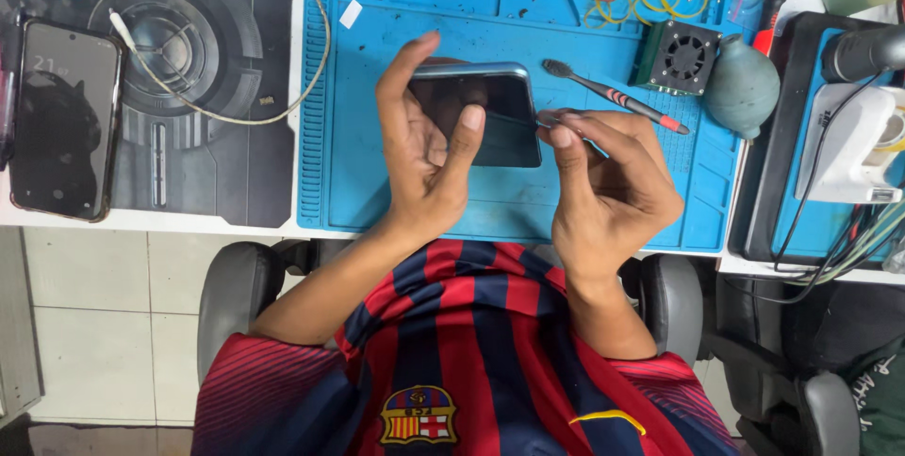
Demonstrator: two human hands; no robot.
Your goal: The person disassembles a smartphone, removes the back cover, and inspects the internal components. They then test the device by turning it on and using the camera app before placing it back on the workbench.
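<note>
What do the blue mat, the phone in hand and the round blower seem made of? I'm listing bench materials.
The blue mat looks like matte silicone or rubber: moulded ridges and trays, no glare. The phone, held in the left hand with the right hand at its edge, shows a glossy dark glass face and a shiny frame, metal or plastic. The blower looks like dull soft rubber.

Bright, even light; sharp focus.

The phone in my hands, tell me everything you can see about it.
The phone is a slim slab with a dark, glossy, unlit screen and a silvery rounded frame. It is held tilted above the blue mat. The left hand grips its left side; the right hand pinches a thin tool at its right edge.
</note>
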